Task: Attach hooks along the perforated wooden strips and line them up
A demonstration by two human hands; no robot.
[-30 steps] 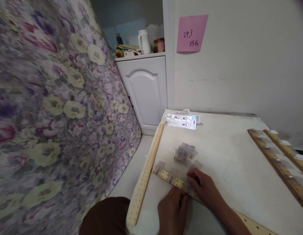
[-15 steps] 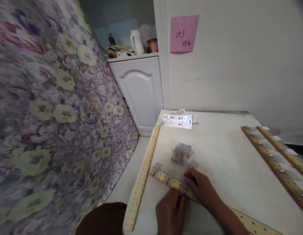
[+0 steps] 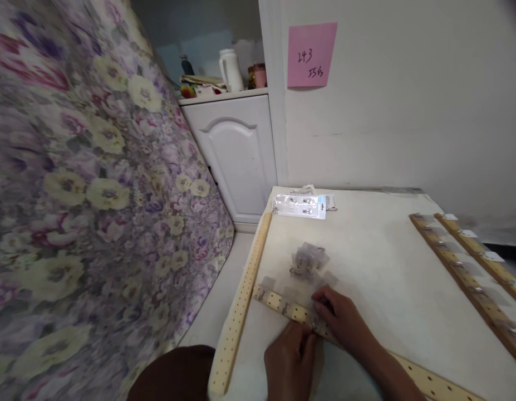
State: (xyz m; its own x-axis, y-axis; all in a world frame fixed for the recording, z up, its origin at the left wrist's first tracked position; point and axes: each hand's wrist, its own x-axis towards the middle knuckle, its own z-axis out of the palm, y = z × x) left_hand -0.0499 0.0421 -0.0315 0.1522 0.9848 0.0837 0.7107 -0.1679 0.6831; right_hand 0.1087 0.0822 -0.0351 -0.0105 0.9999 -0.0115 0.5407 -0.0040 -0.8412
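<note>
A pale yellow strip with rows of holes (image 3: 297,313) lies slantwise on the white table. Several clear plastic squares with small metal hooks stand along its far edge, one of them a clear hook piece (image 3: 268,284) at the left end. My left hand (image 3: 289,356) is closed at the strip's near edge, its thumb and finger pinching there below a metal hook (image 3: 315,324). Just beyond the strip, my right hand (image 3: 339,314) has fingertips pressed together at a clear hook piece by that spot; its fingers partly cover it. A pile of loose clear hook pieces (image 3: 310,258) lies behind.
Another holed strip (image 3: 241,317) runs along the table's left edge. Clear blister packs (image 3: 299,205) lie at the back. On the right are two strips fitted with hook pieces (image 3: 462,267). A flowered curtain (image 3: 116,195) hangs at left; a white cabinet (image 3: 236,156) stands behind.
Both hands stay at almost the same place on the strip, with only slight finger movement. The whole view has shifted a little.
</note>
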